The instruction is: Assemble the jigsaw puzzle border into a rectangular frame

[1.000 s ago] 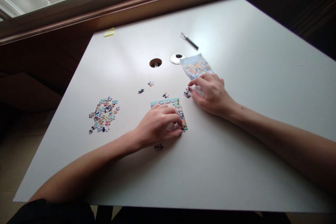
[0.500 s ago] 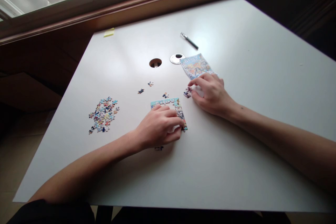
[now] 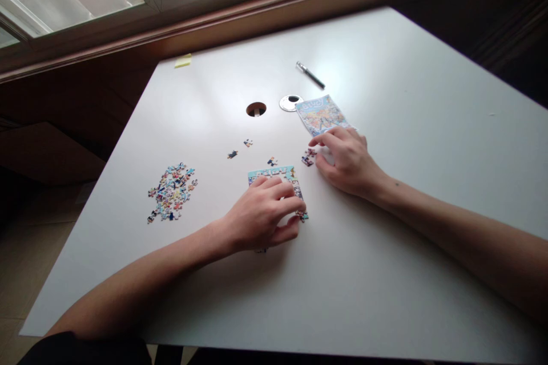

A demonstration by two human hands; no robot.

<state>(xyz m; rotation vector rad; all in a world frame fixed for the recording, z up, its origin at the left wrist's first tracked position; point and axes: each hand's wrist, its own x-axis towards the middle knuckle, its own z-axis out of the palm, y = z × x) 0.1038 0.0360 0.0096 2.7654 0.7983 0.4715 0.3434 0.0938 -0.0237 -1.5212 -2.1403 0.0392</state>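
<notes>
On my feed the part-built puzzle (image 3: 274,171) sits mid-frame, left hand (image 3: 266,212) over it, thumb and forefinger slightly parted. Right hand (image 3: 346,158), fingers apart, is by a small cluster (image 3: 308,157); loose pile (image 3: 172,193) sits left of centre.

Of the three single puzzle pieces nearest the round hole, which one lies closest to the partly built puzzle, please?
The rightmost piece, just beyond the far edge of the partly built puzzle; the leftmost piece and middle piece lie farther away.
</notes>
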